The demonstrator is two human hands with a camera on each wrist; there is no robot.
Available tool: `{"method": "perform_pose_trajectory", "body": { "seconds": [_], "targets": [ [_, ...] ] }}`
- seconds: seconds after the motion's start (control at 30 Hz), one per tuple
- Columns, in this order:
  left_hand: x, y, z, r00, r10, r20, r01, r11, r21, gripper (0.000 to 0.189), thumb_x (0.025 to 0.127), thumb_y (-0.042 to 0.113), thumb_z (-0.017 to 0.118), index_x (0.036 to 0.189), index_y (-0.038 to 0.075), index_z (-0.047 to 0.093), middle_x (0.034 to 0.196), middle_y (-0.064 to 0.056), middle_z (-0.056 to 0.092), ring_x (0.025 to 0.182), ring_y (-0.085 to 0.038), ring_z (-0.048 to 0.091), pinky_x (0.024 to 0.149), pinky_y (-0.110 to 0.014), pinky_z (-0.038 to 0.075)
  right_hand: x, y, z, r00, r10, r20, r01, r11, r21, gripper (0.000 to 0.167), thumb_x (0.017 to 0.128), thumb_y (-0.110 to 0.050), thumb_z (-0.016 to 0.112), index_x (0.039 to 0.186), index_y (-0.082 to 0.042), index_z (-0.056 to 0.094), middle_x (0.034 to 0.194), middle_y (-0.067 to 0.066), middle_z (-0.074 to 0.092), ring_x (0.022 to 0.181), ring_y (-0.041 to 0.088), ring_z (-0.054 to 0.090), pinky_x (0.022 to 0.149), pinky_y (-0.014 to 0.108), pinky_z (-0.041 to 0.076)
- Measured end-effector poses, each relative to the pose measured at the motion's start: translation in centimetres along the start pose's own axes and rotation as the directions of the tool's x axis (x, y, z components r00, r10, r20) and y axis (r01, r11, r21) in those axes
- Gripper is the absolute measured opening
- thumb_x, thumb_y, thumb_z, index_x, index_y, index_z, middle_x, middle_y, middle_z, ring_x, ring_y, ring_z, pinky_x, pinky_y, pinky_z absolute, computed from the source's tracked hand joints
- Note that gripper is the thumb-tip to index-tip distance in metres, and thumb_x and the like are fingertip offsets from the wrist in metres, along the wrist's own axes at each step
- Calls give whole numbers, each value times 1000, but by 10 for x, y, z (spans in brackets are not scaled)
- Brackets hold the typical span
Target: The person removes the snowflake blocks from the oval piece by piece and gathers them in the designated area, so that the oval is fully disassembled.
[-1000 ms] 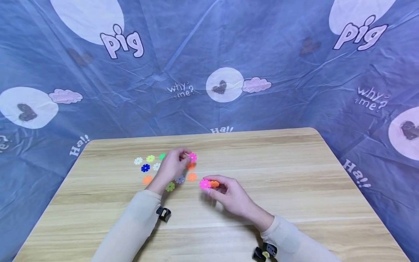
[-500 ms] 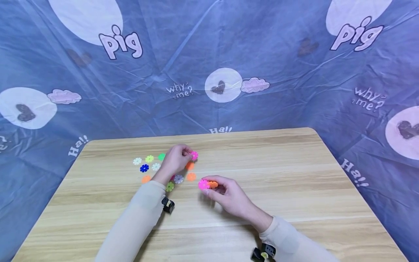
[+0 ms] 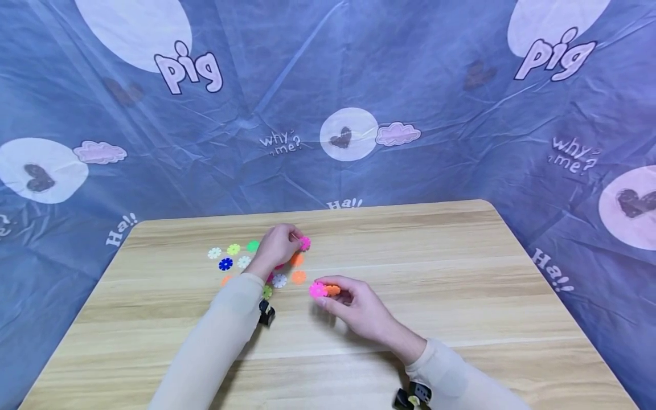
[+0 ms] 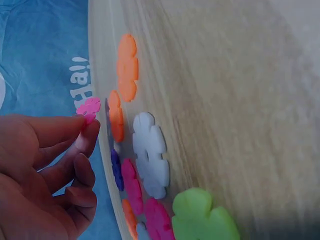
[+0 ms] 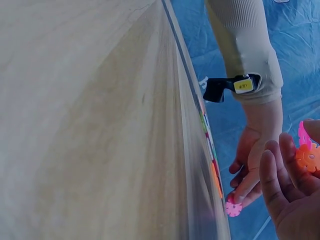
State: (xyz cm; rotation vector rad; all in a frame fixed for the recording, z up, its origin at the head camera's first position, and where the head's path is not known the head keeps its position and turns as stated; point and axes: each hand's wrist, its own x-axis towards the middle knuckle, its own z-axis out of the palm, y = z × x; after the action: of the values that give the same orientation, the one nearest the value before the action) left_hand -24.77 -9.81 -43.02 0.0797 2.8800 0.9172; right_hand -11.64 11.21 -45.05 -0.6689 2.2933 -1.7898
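Note:
My left hand (image 3: 277, 246) pinches a pink notched flower-shaped disc (image 3: 305, 243) between thumb and index finger, just past the far right of a group of loose discs. In the left wrist view the pink disc (image 4: 90, 107) is raised off the table. Nearer the front, my right hand (image 3: 364, 310) holds a pink disc (image 3: 317, 290) joined to an orange disc (image 3: 333, 290). The right wrist view shows the orange disc (image 5: 308, 157) set at an angle to its pink partner (image 5: 303, 135). My left forearm and hand hide some of the loose discs.
Flat on the wooden table (image 3: 435, 256) lie several loose discs, among them white (image 3: 214, 253), yellow (image 3: 233, 249), green (image 3: 253, 246), blue (image 3: 226, 263) and orange (image 3: 299, 277). A blue printed cloth (image 3: 287, 68) hangs behind the table's far edge.
My left hand has moved slightly away from me and to the right, carrying its pink disc clear of the orange disc near it. My right hand stays nearly still with its joined pair.

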Motion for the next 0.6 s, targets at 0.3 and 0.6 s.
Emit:
{"method": "perform_pose_trajectory", "body": {
  "seconds": [0.3,0.6],
  "targets": [
    [8,-8,4,1000,21,-20,-20,998,61,16,94,14,69,108,9,74,107,-7,70,97,-24,62,88,-41,53,-2,-1,1,1000,-14,13,13,1000,23,37,94,-19,73,130,-12,65,106,4,71,86,24,70,77,30,58],
    [12,-5,5,999,28,-24,-25,994,102,8,92,14,72,98,9,74,101,-7,68,89,-23,60,79,-37,52,-2,0,-2,1000,-4,-2,4,1000,-1,37,93,-19,73,129,-13,65,105,2,71,85,21,69,77,30,58]
  ]
}}
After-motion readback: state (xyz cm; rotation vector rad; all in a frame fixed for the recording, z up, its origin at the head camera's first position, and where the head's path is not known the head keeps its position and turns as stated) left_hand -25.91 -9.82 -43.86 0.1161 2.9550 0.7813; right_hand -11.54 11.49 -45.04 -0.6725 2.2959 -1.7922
